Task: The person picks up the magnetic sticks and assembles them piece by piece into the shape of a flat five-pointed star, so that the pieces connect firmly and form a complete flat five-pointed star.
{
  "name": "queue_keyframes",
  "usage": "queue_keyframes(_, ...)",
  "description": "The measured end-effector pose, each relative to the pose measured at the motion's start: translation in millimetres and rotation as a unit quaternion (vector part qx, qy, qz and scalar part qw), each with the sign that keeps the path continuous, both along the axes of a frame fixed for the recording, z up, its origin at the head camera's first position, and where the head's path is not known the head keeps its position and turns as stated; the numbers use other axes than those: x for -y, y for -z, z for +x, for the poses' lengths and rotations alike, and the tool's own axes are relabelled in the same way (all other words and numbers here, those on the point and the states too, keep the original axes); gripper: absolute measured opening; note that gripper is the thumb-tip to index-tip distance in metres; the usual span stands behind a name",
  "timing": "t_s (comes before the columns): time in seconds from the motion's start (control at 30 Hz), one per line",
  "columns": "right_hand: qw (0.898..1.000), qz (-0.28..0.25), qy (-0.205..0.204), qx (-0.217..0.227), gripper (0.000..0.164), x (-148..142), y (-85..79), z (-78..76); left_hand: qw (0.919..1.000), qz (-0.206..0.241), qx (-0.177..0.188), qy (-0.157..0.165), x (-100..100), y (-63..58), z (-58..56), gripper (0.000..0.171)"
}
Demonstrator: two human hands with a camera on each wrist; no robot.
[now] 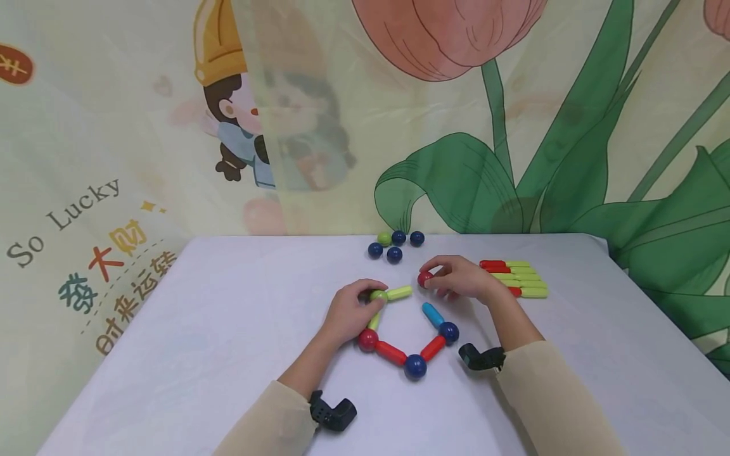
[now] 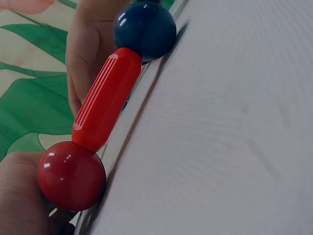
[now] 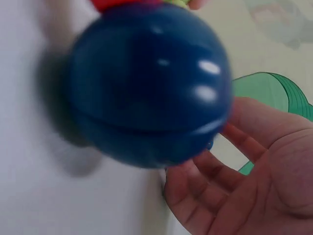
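My left hand point(image 1: 349, 310) pinches a green ball point(image 1: 379, 296) at the upper left of an unclosed ring of rods and balls. From that ball a yellow-green rod point(image 1: 399, 292) points right, and another runs down to a red ball point(image 1: 368, 340). A red rod point(image 2: 107, 100) links this to a dark blue ball point(image 1: 415, 367); a second red rod point(image 1: 433, 348) leads to another blue ball point(image 3: 151, 88). The latter carries a light blue rod point(image 1: 432, 315) with a free end. Between its fingertips my right hand point(image 1: 463, 277) holds a loose red ball point(image 1: 424, 279), apart from the ring.
Several dark blue balls point(image 1: 394, 255) and one green ball point(image 1: 384, 239) lie near the table's back edge. Rods in yellow-green point(image 1: 533, 293) and red point(image 1: 493, 264) lie in a stack beyond my right forearm. A printed cloth backdrop point(image 1: 319, 209) hangs behind the white table point(image 1: 228, 304).
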State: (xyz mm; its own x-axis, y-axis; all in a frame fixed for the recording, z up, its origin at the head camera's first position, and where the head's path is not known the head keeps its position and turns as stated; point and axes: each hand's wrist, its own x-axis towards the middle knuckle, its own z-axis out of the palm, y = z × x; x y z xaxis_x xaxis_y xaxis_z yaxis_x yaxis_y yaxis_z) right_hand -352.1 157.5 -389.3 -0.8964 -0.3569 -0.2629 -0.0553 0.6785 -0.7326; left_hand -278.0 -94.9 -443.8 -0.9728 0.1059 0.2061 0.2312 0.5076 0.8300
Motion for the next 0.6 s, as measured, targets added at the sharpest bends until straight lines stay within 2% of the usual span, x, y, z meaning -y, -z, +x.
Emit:
queue_keyframes(0.13,1.000,0.003,-0.025,-0.002,0.039,2,4.1,4.4,1.0000,0.001,-0.002,0.001,0,0.8,-0.4,0.025)
queue_keyframes(0.37,0.999,-0.005,-0.038,0.000,0.040,8,6.5,7.3,1.0000,0.005,0.002,0.002,1,0.6,0.5,0.025)
queue_keyframes(0.6,1.000,0.009,-0.014,-0.009,0.051,7,6.4,14.6,0.9999,0.010,0.005,0.001,0,0.9,0.4,0.025)
